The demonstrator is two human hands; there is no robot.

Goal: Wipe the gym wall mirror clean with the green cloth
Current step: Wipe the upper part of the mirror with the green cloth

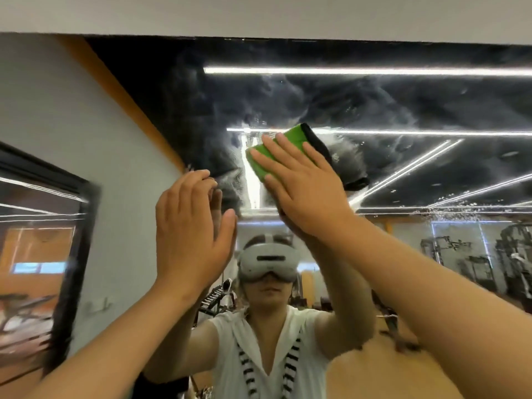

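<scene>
The wall mirror (374, 110) fills most of the view, and its upper part is covered with cloudy smears and droplets. My right hand (299, 185) presses the folded green cloth (276, 151) flat against the glass, fingers straight and spread over it. The cloth's dark edge and its reflection show to the right of the fingers. My left hand (187, 231) is raised beside it, fingers straight, its fingertips near or on the glass, holding nothing. Both arms reach up from the bottom of the frame.
The mirror's top edge meets a white wall (259, 12) above. A person with a white headset (267, 260) and white top is reflected below my hands. Gym racks (475, 254) are reflected at right. A dark-framed picture (43, 226) is reflected at left.
</scene>
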